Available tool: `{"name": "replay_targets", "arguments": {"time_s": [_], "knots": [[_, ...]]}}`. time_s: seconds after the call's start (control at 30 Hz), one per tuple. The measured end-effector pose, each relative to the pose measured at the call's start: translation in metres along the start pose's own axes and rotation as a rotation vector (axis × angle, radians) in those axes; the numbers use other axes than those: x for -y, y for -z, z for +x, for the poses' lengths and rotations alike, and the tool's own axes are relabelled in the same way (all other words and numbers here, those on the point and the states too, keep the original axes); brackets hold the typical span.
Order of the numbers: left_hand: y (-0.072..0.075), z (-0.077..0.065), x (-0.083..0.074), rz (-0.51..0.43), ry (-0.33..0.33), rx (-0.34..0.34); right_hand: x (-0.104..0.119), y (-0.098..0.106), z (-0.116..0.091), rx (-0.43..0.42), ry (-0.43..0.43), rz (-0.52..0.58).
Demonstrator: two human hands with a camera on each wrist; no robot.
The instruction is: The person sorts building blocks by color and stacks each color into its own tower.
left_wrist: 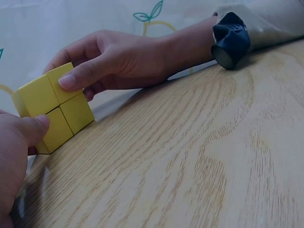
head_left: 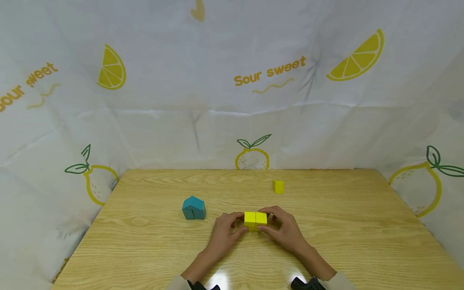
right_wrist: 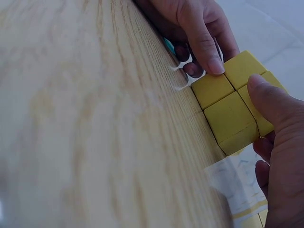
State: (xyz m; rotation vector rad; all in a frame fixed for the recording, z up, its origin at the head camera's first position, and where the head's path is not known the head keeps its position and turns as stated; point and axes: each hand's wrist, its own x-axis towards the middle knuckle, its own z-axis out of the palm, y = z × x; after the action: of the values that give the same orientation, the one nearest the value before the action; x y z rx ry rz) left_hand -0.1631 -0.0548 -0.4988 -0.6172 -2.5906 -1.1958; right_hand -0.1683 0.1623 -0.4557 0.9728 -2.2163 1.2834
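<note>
Several yellow blocks [head_left: 249, 218] stand in a two-by-two stack on the wooden table, their faces nearly flush. My left hand [head_left: 224, 234] grips the stack's left side, its thumb [left_wrist: 37, 127] on the lower left block [left_wrist: 58, 130]. On the other side my right hand [head_left: 286, 229] pinches the upper right block [right_wrist: 259, 107], with its thumb [right_wrist: 268, 97] on the near face. The fingers behind the stack are partly hidden. In the left wrist view thin dark seams separate the blocks.
Left of the hands stands a small blue house-shaped group of blocks [head_left: 193, 208] with a peaked top. A single yellow block [head_left: 278, 187] stands farther back to the right. A white lemon-print cloth [head_left: 217, 133] hangs behind the table [head_left: 362, 225] and along its sides.
</note>
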Motion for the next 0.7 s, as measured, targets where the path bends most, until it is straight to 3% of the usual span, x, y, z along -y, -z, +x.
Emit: {"name": "replay_targets", "arguments": {"time_s": [0.7], "knots": [[0.0002,0.0004,-0.0005,0.005,0.004,0.003,-0.0012,0.0003,-0.0007,0.005,0.006,0.010]]}}
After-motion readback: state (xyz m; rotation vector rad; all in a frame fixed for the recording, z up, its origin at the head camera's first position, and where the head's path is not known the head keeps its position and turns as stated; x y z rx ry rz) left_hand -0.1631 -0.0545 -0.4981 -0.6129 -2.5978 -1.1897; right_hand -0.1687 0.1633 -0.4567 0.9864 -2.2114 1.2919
